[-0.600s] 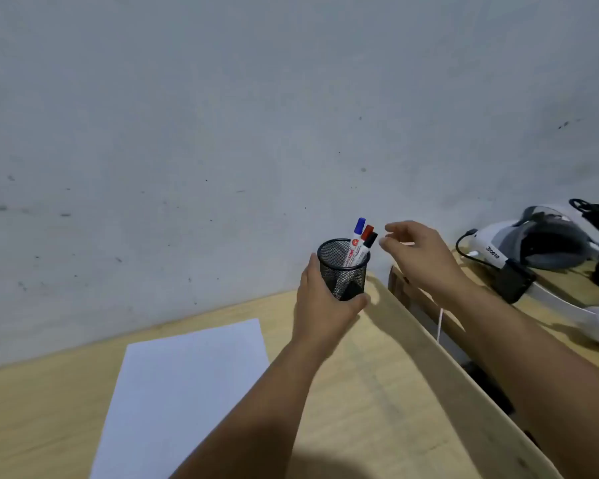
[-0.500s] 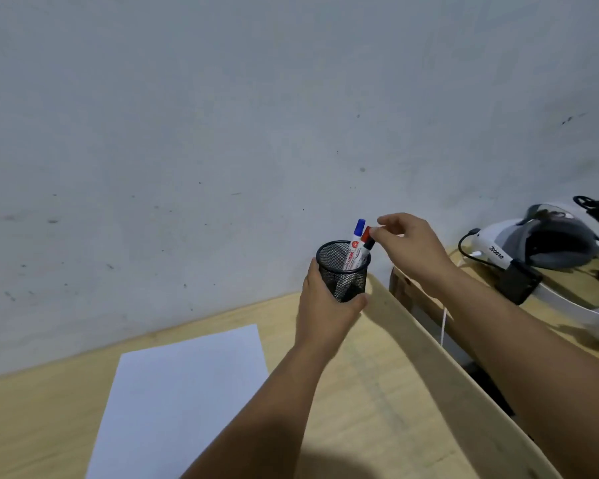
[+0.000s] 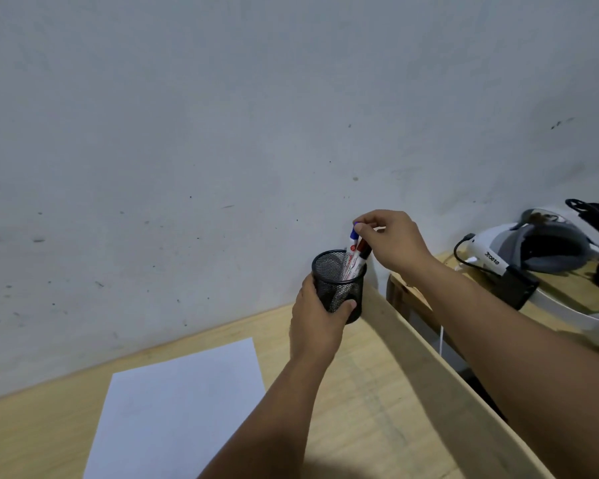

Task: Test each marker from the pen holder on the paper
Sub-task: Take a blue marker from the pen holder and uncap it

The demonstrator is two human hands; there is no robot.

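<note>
A grey plaster wall with small dark marks stands behind a pale wooden table. A smooth white paper lies flat near the front edge. The round black mesh pen holder stands at the wall; the left hand wraps its fingers around it. Markers stand nearly upright, caps up. The right hand pinches the blue-capped marker with its fingertips

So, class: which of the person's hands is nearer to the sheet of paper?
The left. The left hand grips the mesh pen holder just beyond the paper's far right corner; the right hand is higher and farther back, pinching the blue-capped marker.
</note>
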